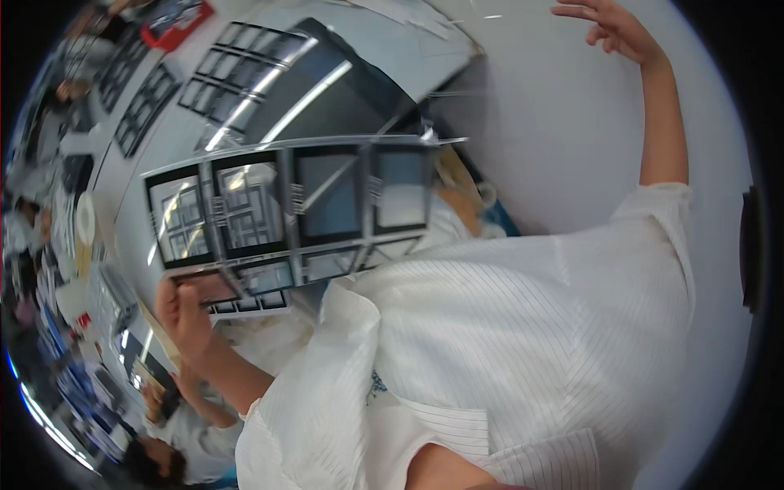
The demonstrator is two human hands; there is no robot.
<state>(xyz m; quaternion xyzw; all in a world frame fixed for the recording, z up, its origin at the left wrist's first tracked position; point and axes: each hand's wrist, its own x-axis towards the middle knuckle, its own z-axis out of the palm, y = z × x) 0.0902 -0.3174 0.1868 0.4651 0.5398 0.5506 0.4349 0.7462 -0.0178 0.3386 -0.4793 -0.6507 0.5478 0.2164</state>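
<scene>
My left hand (pixel 186 314) is closed on the near left corner of a clear plastic sheet (pixel 287 192) printed with several black rectangular frames. The sheet hangs over the table's edge, in front of my white striped shirt, and catches bright reflections. Through its clear windows, parts of the things behind it show. My right hand (pixel 611 31) is raised far out to the right against the pale wall. Its fingers are spread and nothing is in them.
On the white table (pixel 400 49) lie a dark glossy sheet (pixel 335 90) and more black-framed sheets (pixel 237 61). A red bin (pixel 175 26) stands at the far left. A roll of tape (pixel 85 216) is on the left. Another person (pixel 192 441) works at lower left.
</scene>
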